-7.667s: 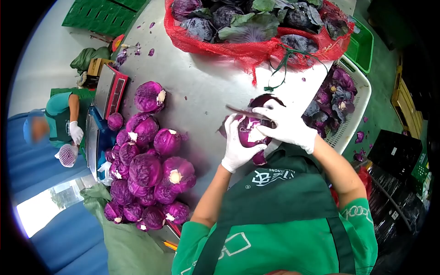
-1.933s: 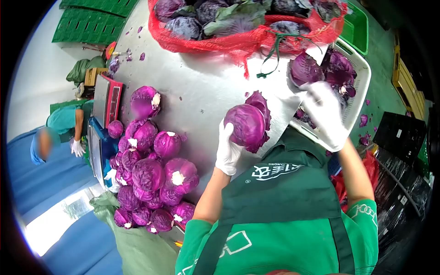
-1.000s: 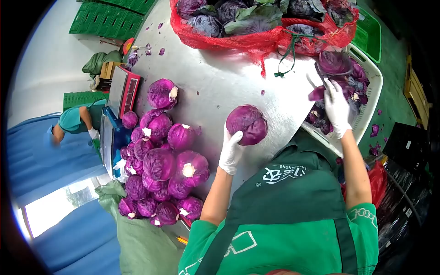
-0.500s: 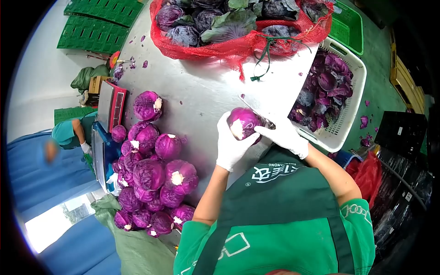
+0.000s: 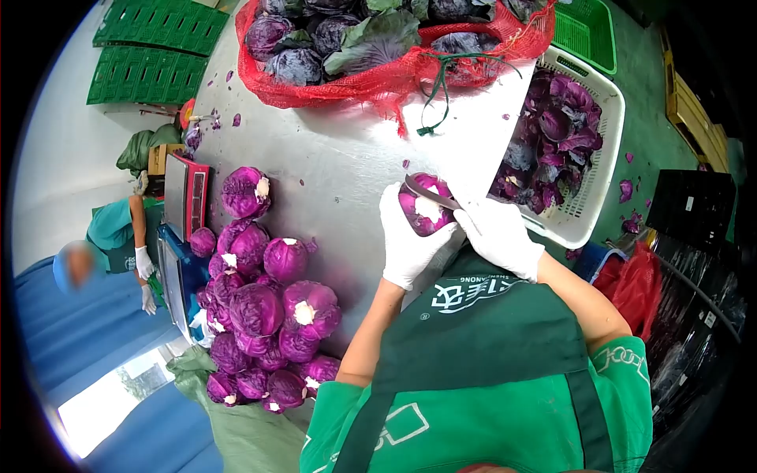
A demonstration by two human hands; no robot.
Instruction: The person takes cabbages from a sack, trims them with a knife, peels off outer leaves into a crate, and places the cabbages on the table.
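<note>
In my left hand (image 5: 408,241), white-gloved, rests a red cabbage (image 5: 426,223) with its pale cut stem facing up. My right hand (image 5: 500,236), also gloved, is closed around the handle of a knife (image 5: 430,193); the handle itself is mostly hidden by the fingers. The curved blade lies across the cabbage beside the stem. To the left a heap of red cabbages (image 5: 256,310), several with white stem ends showing, sits on the metal table (image 5: 347,169).
A red mesh sack (image 5: 339,94) of leafy cabbages lies at the table's far side. At right stands a white basket (image 5: 613,150) of purple leaves, with a green crate (image 5: 585,35) behind. Scales (image 5: 197,189) stand left, near another person (image 5: 118,229).
The knife blade has swung down across the top of the cabbage, whose stem now faces more upward. At the left, the other person has leaned further into view, both gloved hands showing.
</note>
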